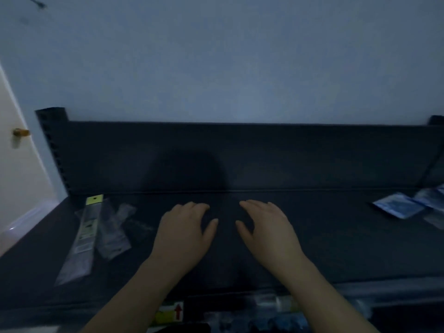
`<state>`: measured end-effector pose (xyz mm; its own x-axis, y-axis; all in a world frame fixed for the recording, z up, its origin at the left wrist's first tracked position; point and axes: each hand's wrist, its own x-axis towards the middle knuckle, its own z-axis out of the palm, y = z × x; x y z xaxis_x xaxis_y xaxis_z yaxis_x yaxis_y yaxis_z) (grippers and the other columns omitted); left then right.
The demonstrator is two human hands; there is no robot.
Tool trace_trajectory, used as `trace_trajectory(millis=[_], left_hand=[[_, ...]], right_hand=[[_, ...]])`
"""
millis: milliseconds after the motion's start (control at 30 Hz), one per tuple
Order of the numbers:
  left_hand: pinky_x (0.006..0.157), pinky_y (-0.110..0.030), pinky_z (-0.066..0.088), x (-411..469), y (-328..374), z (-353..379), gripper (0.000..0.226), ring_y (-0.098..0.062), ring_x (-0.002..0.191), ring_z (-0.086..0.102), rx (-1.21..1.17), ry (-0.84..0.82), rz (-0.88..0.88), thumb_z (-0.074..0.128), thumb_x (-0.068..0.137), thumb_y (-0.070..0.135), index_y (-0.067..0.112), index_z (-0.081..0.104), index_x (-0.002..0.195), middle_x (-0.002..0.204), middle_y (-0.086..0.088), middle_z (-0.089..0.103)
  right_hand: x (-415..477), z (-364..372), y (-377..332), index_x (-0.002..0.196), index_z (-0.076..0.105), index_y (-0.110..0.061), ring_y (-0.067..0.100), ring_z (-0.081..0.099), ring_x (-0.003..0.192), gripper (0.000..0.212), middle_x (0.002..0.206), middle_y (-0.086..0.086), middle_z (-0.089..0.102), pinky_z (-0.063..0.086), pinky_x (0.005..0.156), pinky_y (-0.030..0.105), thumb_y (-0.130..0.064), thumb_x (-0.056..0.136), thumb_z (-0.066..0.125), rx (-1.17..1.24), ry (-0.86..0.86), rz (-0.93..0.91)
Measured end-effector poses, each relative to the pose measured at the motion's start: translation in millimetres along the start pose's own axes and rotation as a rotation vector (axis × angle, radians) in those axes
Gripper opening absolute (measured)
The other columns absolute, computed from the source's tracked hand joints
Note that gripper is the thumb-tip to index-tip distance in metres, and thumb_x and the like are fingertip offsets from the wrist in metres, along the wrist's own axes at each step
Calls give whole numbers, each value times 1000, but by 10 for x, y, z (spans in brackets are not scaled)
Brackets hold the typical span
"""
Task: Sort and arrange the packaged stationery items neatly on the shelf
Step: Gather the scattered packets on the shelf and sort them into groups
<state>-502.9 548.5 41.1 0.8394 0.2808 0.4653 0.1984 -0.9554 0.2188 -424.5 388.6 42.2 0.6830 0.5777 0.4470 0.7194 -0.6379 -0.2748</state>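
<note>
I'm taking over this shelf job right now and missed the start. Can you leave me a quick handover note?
Left hand: open, palm down over the middle of the shelf, holding nothing.
Right hand: the same, beside it.
Things: a long packet with a yellow top lies at the left end, with clear packets loosely overlapping beside it. The blue packets lie at the right end. The lower packets sit on the level below, too dim to identify.
Done: two rough groups, one at each end.
Left: straighten both groups, probably bring up the lower ones.
</note>
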Motion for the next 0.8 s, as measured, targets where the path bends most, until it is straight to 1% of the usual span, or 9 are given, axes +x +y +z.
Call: trace_trajectory(millis=[67, 133, 200, 300, 400, 500, 567, 700, 800], left_hand=[[76, -35, 51, 41, 295, 80, 47, -23, 86, 64, -18, -5, 40, 46, 85, 51, 19, 69, 110, 99, 0, 71], [72, -36, 52, 88, 603, 161, 50, -24, 80, 65, -35, -7, 79, 42, 83, 53, 19, 70, 104, 93, 0, 71], [75, -36, 51, 122, 935, 245, 48, -24, 85, 65, -61, -7, 104, 44, 85, 53, 19, 69, 108, 98, 0, 71], [87, -34, 46, 163, 1474, 396, 42, -21, 101, 60, -120, -23, 123, 50, 92, 50, 22, 62, 121, 115, 3, 66], [92, -29, 42, 188, 2044, 596, 45, -16, 110, 55, -186, -36, 148, 45, 93, 51, 25, 55, 129, 123, 7, 61], [94, -28, 43, 232, 2577, 806, 47, -13, 112, 53, -217, -74, 168, 42, 94, 53, 28, 52, 132, 125, 9, 59], [94, -29, 43, 270, 3045, 995, 47, -13, 112, 53, -228, -85, 178, 42, 94, 53, 28, 51, 132, 125, 8, 59], [93, -31, 44, 349, 3450, 1205, 45, -16, 111, 54, -269, -140, 184, 45, 94, 50, 26, 53, 131, 123, 5, 60], [93, -36, 45, 499, 3766, 1384, 44, -17, 110, 55, -302, -216, 195, 46, 94, 48, 23, 54, 129, 122, 2, 61]], right_hand=[[-140, -155, 268, 130, 56, -12, 16, 55, 121, 45, 130, 2, 60, 28, 113, 35, -32, 90, 57, -7, 35, 54], [-276, -339, 530, 129, 58, -12, 17, 57, 118, 45, 127, 2, 62, 30, 112, 35, -32, 88, 56, -40, 43, 106], [-410, -512, 817, 131, 56, -13, 16, 55, 119, 45, 129, 0, 61, 28, 113, 34, -32, 90, 56, -68, 44, 144], [-609, -772, 1277, 134, 53, -16, 12, 53, 122, 46, 133, -3, 58, 25, 114, 31, -33, 92, 54, -93, 41, 178], [-841, -1052, 1744, 137, 49, -19, 10, 49, 125, 46, 136, -6, 54, 21, 115, 29, -35, 94, 51, -119, 24, 203], [-1014, -1321, 2218, 137, 49, -19, 12, 49, 125, 46, 136, -4, 55, 24, 115, 31, -37, 94, 52, -161, 13, 251], [-1193, -1513, 2634, 138, 48, -20, 11, 47, 127, 48, 137, -5, 54, 23, 115, 30, -38, 94, 50, -191, -1, 291], [-1338, -1682, 3040, 140, 46, -19, 12, 46, 127, 49, 139, -5, 52, 24, 116, 31, -39, 95, 50, -208, -32, 335], [-1398, -1795, 3411, 138, 48, -19, 14, 48, 125, 48, 138, -3, 54, 31, 112, 33, -39, 94, 51, -210, -41, 398]])
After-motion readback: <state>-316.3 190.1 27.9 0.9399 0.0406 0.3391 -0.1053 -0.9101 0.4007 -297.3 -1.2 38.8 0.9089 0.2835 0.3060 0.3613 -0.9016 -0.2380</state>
